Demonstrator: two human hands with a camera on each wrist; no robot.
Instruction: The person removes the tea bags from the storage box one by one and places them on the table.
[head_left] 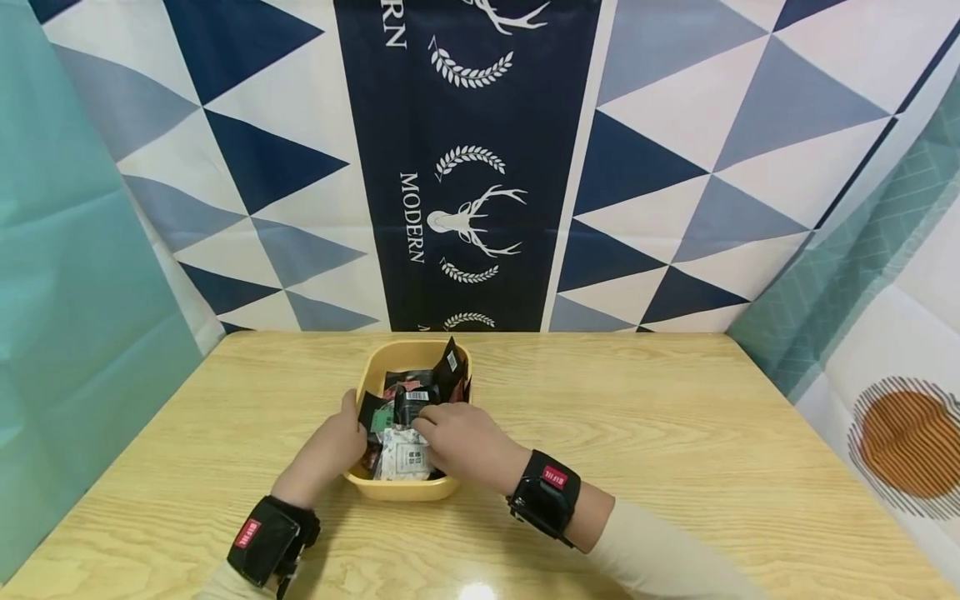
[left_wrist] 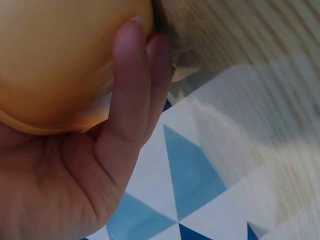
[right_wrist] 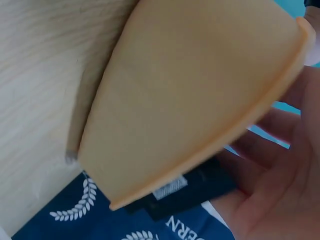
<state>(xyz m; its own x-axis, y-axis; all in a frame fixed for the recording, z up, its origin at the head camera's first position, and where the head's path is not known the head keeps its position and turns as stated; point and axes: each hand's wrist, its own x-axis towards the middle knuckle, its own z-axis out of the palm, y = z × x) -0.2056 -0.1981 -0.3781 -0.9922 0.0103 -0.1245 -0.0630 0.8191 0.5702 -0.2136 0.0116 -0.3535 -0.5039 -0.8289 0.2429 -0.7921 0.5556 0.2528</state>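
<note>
A yellow plastic basket (head_left: 408, 492) stands on the table, filled with small packets. My left hand (head_left: 337, 442) holds its left rim; in the left wrist view the fingers (left_wrist: 131, 85) lie along the outer wall. The right hand (head_left: 468, 442) reaches over the right rim, pinching a small black packet (head_left: 412, 403) with a white barcode label. Below that packet lies a white printed packet (head_left: 405, 457), and a green-labelled packet (head_left: 382, 418) is to its left. In the right wrist view, the basket's wall (right_wrist: 185, 100) hides most of the contents.
More black packets (head_left: 448, 371) stand along the basket's back right side, one sticking up above the rim. The wooden table (head_left: 637, 433) extends on both sides. Patterned cloth (head_left: 465, 167) hangs behind it, with a teal sheet (head_left: 75, 292) at the left.
</note>
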